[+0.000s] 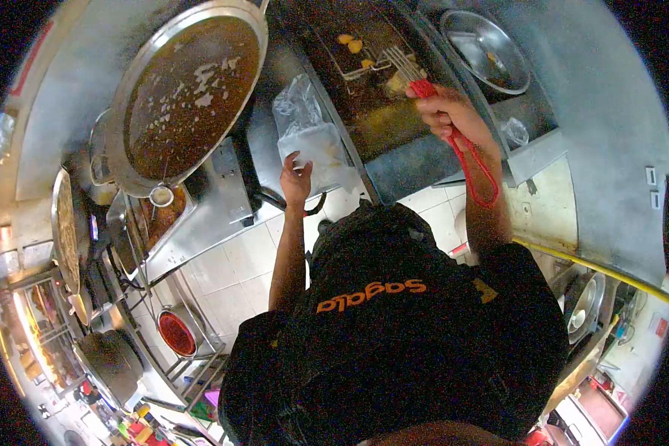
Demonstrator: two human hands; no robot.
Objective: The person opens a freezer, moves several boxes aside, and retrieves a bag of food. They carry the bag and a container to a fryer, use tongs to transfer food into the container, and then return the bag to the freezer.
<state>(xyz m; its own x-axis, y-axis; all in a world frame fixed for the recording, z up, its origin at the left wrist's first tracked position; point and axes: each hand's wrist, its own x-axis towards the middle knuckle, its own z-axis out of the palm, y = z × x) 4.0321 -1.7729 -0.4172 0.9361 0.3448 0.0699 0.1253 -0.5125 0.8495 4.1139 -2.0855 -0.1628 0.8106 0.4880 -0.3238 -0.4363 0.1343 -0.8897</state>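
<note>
My right hand (453,115) is closed around the red cord-wrapped handle of a slotted metal turner (404,64), and a red cord loop (486,195) hangs down along the wrist. The turner's pronged end reaches over the dark, oily cooking surface (383,123), overlapping a pale piece of food there. Several yellow food pieces (355,47) lie farther up, beside a thin wire frame (344,74). Lower on the left, my left hand (296,178) has its fingers loosely spread with nothing held. It is at the near edge of a whitish tray (312,145) with a clear plastic bag (297,104) behind it.
A huge pan of brown oil (193,97) stands at upper left. Near its lower rim is a small strainer (160,196). A steel bowl (487,52) sits at upper right. A pot of red contents (177,332) stands low on the left. A yellow pipe (595,269) runs at right.
</note>
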